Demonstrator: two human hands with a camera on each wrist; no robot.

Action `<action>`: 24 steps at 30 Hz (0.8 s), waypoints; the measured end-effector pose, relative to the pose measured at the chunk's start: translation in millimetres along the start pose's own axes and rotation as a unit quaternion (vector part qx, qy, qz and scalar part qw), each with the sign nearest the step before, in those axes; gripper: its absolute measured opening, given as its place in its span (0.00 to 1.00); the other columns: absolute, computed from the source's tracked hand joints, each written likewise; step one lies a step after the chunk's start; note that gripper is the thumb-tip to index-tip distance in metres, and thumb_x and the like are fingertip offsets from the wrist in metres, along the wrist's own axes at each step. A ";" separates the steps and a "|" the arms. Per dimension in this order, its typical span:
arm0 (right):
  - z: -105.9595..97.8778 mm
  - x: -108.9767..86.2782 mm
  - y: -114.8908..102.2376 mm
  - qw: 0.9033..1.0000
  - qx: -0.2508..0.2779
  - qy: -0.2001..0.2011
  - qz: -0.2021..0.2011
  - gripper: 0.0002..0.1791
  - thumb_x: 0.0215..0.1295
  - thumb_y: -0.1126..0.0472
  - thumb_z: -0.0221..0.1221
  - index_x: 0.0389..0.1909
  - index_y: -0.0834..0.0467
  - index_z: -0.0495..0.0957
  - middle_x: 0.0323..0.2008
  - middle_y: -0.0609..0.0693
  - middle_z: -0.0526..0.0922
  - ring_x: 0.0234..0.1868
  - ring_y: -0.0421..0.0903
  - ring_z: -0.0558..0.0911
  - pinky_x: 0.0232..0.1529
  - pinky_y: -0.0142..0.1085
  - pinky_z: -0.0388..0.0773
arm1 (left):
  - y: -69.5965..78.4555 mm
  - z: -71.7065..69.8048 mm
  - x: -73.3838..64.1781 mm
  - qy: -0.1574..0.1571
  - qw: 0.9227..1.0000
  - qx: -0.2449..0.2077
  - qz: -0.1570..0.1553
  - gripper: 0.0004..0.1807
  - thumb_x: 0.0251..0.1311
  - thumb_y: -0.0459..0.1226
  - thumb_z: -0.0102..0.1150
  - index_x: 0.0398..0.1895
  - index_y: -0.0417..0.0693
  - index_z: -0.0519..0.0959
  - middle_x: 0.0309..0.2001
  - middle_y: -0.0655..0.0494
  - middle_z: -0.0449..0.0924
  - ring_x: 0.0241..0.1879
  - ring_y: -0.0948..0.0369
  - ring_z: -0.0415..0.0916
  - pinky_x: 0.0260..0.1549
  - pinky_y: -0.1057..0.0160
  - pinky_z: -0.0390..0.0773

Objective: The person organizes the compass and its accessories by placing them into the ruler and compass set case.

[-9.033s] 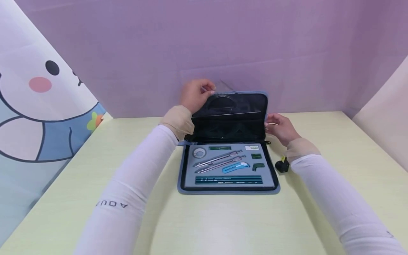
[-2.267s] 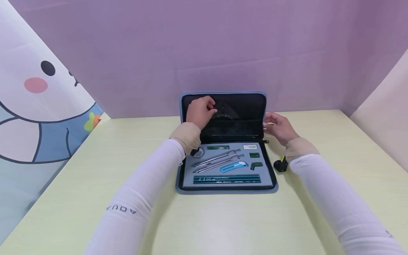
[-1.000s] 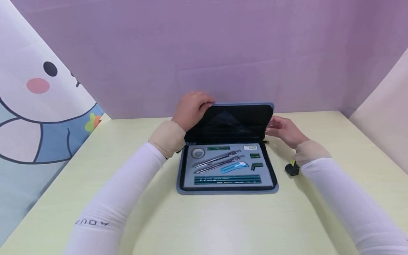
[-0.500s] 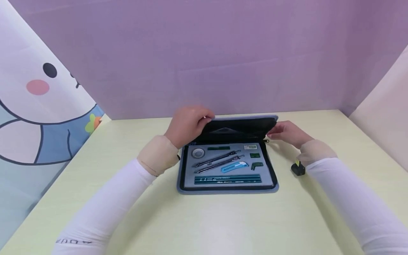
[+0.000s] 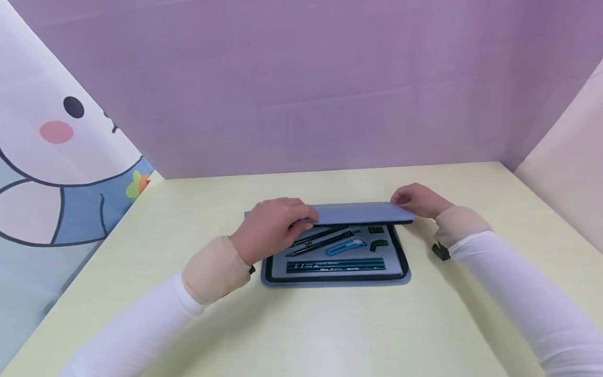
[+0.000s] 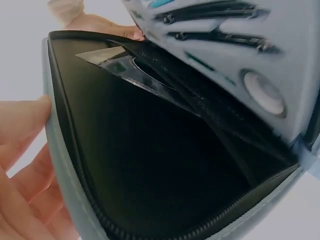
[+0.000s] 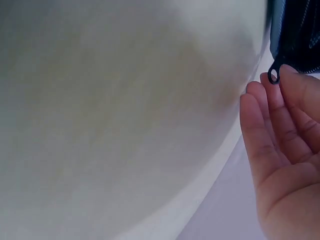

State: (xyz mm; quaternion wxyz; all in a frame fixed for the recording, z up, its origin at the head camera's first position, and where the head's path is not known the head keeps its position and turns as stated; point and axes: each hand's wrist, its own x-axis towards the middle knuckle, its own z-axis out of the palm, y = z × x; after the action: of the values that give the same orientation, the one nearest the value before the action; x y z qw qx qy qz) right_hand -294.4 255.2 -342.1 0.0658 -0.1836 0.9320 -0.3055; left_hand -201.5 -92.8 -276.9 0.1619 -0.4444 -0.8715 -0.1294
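Observation:
A blue zip case lies on the table, its lid [image 5: 358, 213] tilted low over the grey tray [image 5: 278, 269]. My left hand [image 5: 273, 228] pinches the lid's front edge between thumb and fingers. At the back right corner my right hand [image 5: 419, 201] has thumb and fingertips at the black zipper pull [image 7: 273, 75]. In the tray show dark green pencils [image 5: 335, 265], a blue cutter [image 5: 345, 246], two compasses [image 5: 325, 238] and small green pieces [image 5: 378, 244]. A clear drawing template [image 6: 137, 75] sits in the lid's pocket. The lid hides the tray's back from the head view.
The case rests on a pale yellow table [image 5: 320, 330]. Behind it rises a purple cloth [image 5: 301, 89], with a cartoon-print cloth [image 5: 80, 209] on the left. A small black wrist camera [image 5: 441, 251] hangs under my right wrist.
The left hand first worked at the upright lid's pocket, then took the lid's top edge and swung it forward and down over the tray. The right hand stayed at the back right corner.

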 end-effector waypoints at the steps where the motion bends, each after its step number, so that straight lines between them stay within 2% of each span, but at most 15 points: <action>1: 0.8 0.7 -0.5 1.000 -0.007 0.000 0.003 0.07 0.62 0.76 0.51 0.35 0.68 0.77 0.41 0.64 0.81 0.48 0.63 0.78 0.52 0.53 0.74 | 0.8 1.1 -3.0 -0.004 1.000 -0.006 0.002 0.08 0.58 0.33 0.62 0.41 0.49 0.82 0.37 0.59 0.82 0.34 0.63 0.79 0.34 0.66 0.79; 4: 2.9 1.9 -1.8 1.000 -0.020 -0.001 0.008 0.05 0.61 0.75 0.53 0.34 0.67 0.77 0.41 0.64 0.81 0.47 0.63 0.78 0.51 0.55 0.73 | 1.8 4.7 -10.6 -0.017 1.000 -0.021 0.005 0.09 0.58 0.36 0.63 0.42 0.50 0.83 0.38 0.59 0.83 0.36 0.64 0.79 0.36 0.67 0.79; 9: 4.6 0.6 -7.2 1.000 -0.026 0.000 0.016 0.04 0.60 0.74 0.56 0.30 0.64 0.77 0.37 0.60 0.82 0.43 0.58 0.79 0.47 0.51 0.75 | -1.3 9.4 -19.6 -0.049 0.997 -0.056 0.001 0.08 0.59 0.40 0.62 0.40 0.52 0.85 0.39 0.60 0.82 0.39 0.65 0.79 0.40 0.67 0.78; 13: 4.4 -0.3 -11.3 0.999 -0.033 -0.002 0.022 0.03 0.59 0.73 0.58 0.28 0.63 0.77 0.35 0.59 0.82 0.41 0.55 0.78 0.46 0.50 0.74 | -6.2 14.1 -26.8 -0.075 0.994 -0.075 -0.006 0.07 0.58 0.38 0.62 0.39 0.52 0.85 0.37 0.61 0.82 0.38 0.64 0.78 0.39 0.67 0.78; 17: 4.0 -0.5 -13.0 0.999 -0.046 0.002 0.021 0.04 0.58 0.72 0.59 0.27 0.62 0.77 0.32 0.56 0.83 0.38 0.53 0.78 0.43 0.46 0.73 | -11.1 24.1 -31.6 -0.092 0.993 -0.076 -0.013 0.09 0.55 0.36 0.65 0.41 0.50 0.85 0.38 0.59 0.81 0.40 0.62 0.78 0.41 0.67 0.78; 24: 4.5 -0.5 -10.3 0.998 -0.054 0.000 0.024 0.04 0.57 0.73 0.58 0.27 0.62 0.76 0.27 0.51 0.80 0.33 0.48 0.74 0.37 0.38 0.70 | -16.1 38.5 -32.1 -0.132 0.988 -0.072 -0.016 0.15 0.54 0.38 0.66 0.46 0.50 0.83 0.44 0.56 0.79 0.44 0.59 0.74 0.46 0.63 0.75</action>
State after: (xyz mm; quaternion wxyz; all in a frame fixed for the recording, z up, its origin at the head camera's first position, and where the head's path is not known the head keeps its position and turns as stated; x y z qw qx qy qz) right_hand -289.8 245.3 -339.6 0.0635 -0.1646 0.9512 -0.2532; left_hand -203.3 -111.2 -326.2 0.0105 -0.4539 -0.8807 -0.1349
